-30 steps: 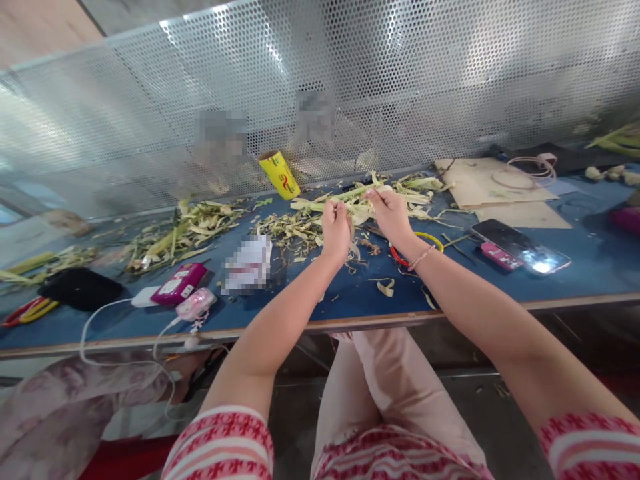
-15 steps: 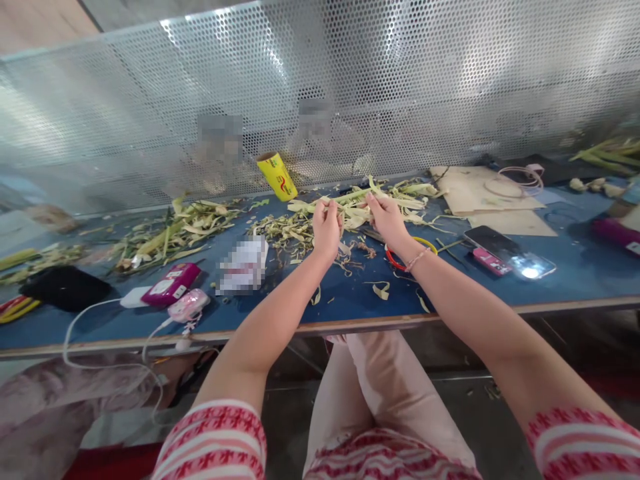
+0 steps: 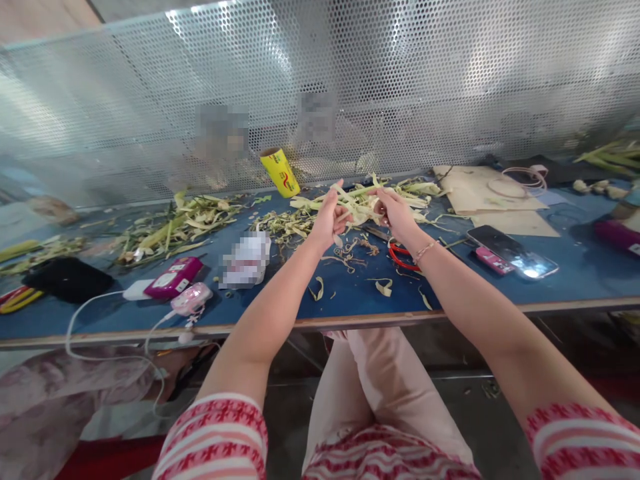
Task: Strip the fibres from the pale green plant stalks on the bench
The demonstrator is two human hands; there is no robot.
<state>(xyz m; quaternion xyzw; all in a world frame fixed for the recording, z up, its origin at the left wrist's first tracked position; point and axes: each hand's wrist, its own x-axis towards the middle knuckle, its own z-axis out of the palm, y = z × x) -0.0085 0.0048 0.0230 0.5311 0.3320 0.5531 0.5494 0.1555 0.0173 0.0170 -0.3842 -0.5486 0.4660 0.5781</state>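
Observation:
Both of my hands are over a heap of pale green plant strips [image 3: 300,223] in the middle of the blue table. My left hand [image 3: 327,220] has its index finger pointing up and the other fingers curled around a pale plant strip [image 3: 342,217]. On the right side of the heap, my right hand [image 3: 395,212] is closed, its fingertips pinching the strips. Exactly which piece lies in its fingers is partly hidden. Red-handled scissors [image 3: 401,259] lie just below my right wrist, partly covered by it.
A yellow tube [image 3: 280,172] stands tilted against the perforated metal screen [image 3: 400,87]. To the left lie another plant heap [image 3: 187,223], a blurred white packet [image 3: 246,260], a purple device [image 3: 174,278] and a black pouch [image 3: 69,283]. Phones [image 3: 500,245] and cardboard [image 3: 483,190] lie at right.
My left index finger has straightened upward from a pinch. My right hand has moved slightly right and its fingers have curled inward, lower on the strips.

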